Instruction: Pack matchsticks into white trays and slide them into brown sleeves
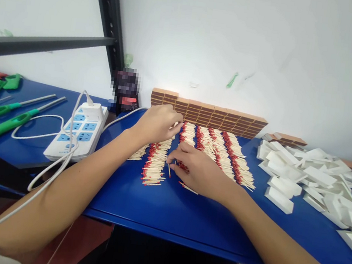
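Note:
Red-headed wooden matches (156,164) lie in several long rows on a blue table (158,216). My left hand (159,123) is over the far end of the rows, fingers curled together beside the red heads; what they pinch, if anything, is hidden. Lower and to the right, my right hand (195,169) covers the near end of a middle row. A single match (169,170) points down from between its thumb and fingertips. Below that palm, a few loose matches (189,189) stick out onto the table.
Stacked matchboxes (210,115) line the wall behind the rows. White box trays (313,176) are heaped at right. On the left are a power strip (78,132) with white cables, green-handled lighters (5,122) and a black metal rack post (110,15).

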Tool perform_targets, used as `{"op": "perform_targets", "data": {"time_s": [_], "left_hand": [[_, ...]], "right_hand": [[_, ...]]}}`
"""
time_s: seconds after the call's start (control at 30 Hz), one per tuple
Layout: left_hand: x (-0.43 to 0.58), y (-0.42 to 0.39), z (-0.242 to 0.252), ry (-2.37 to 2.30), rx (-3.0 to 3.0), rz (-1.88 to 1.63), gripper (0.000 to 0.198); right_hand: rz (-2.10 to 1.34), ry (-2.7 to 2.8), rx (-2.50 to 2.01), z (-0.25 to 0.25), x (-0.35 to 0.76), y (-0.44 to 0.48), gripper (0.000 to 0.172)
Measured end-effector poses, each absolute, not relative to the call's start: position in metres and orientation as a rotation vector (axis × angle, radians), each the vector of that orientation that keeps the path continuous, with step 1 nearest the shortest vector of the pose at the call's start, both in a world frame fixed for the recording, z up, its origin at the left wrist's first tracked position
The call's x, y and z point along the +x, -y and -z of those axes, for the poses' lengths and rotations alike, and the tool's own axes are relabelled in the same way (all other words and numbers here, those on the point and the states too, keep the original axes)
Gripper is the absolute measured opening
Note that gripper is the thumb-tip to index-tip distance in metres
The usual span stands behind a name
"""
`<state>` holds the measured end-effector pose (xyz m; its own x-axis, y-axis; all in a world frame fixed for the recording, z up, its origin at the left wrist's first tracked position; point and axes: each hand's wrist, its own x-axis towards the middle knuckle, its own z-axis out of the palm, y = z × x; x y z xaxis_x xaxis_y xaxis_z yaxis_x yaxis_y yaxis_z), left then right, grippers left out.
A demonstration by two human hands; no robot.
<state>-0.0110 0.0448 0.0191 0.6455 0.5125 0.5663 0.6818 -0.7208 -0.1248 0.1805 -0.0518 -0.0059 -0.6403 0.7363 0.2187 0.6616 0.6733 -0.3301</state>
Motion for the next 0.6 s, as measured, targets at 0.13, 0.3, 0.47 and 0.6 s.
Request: {"op": "perform_targets", "data": {"time_s": [0.13,0.3,0.47,0.6], "left_hand": [[-0.011,-0.045,-0.018,0.944,-2.530,0.714,0.029],[-0.010,-0.046,-0.017,0.939,-2.525,0.712,0.030],[-0.011,-0.045,-0.021,0.952,-2.510,0.706,0.029],[-0.012,-0.045,-0.021,0.940,-2.503,0.720,0.028]], "right_hand": [[-0.342,2.662,-1.098,0.006,0.185,0.049,0.016],[-0.275,2.762,-1.083,0.006,0.183,0.050,0.015],[-0.152,2.805,-1.066,0.005,0.188,0.052,0.014],[-0.097,2.663,-1.194,0.000,0.176,0.059,0.013]]}}
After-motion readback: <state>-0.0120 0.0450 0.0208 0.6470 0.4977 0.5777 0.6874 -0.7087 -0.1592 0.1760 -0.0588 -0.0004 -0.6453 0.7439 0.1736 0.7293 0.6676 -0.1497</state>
